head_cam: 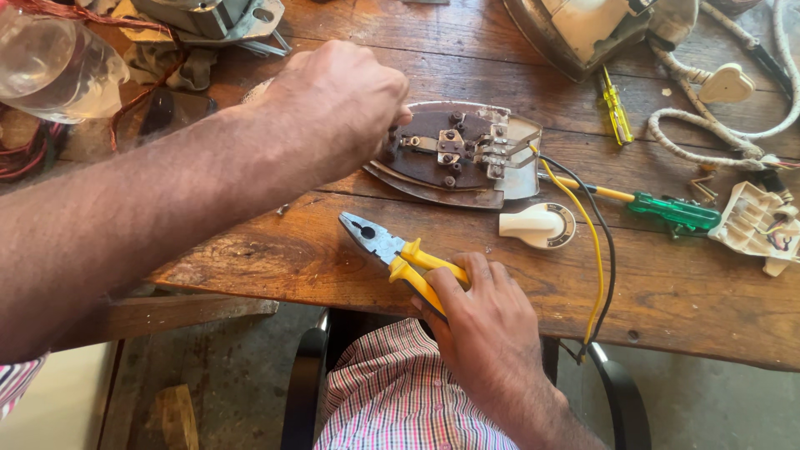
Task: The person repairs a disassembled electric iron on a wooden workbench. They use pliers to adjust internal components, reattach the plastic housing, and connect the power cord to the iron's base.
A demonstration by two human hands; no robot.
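Table: worn brown wooden plank table [683, 292], its near edge running across the lower part of the view; below it, checked cloth over the person's lap and a black chair frame.
Iron base: dark, rust-stained metal soleplate of a clothes iron [454, 162] with its cover off, lying flat mid-table, small screws and terminals showing on top.
Left hand: the left hand [337, 104] reaches in across the table, fingers curled closed at the soleplate's left end; what they pinch is hidden under the knuckles.
Right hand: the right hand [483, 321] rests at the near table edge, fingers closed around the handles of the yellow-handled steel pliers [396, 254], which lie flat, jaws pointing up-left, just short of the soleplate.
Wires: yellow and black wires [596, 267] run from the soleplate's right side over the near edge.
Near clutter: round white dial knob [542, 225] just right of the pliers; green-handled screwdriver [667, 208] beyond the wires; small yellow tester screwdriver [617, 108] farther back.
Far edge: white braided cord [708, 133], iron housing [583, 29], white plastic cover [754, 225].
Container: clear plastic bottle [50, 67], top left; contents unclear.
Open room: bare wood left of the pliers.
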